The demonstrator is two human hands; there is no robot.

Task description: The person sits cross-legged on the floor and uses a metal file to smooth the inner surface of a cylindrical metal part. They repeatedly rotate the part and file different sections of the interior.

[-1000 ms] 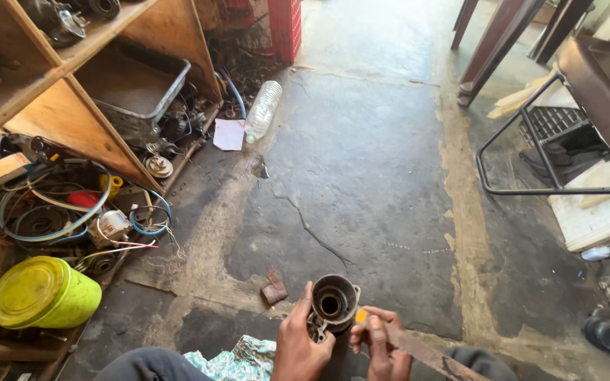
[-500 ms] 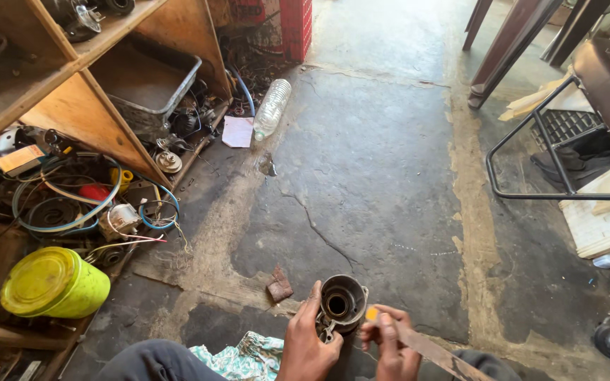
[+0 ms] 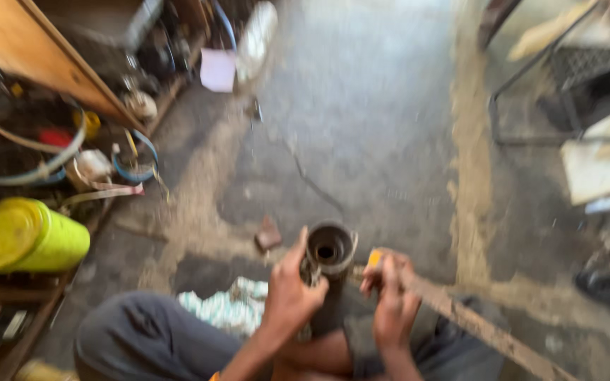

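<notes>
Blurred frame, our left hand (image 3: 287,293) wrapped around dark round metal cylinder (image 3: 327,257) upright between our knees, open hollow top, our right hand (image 3: 393,300) fingers pinching yellow-tipped tool (image 3: 374,258) beside rim, cracked grey concrete floor (image 3: 361,127), glossy yellow-green plastic container (image 3: 26,236) far left

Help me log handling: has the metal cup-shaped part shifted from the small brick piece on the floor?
No. The metal cup-shaped part sits just right of the brick piece, as before; only the camera moved.
</notes>
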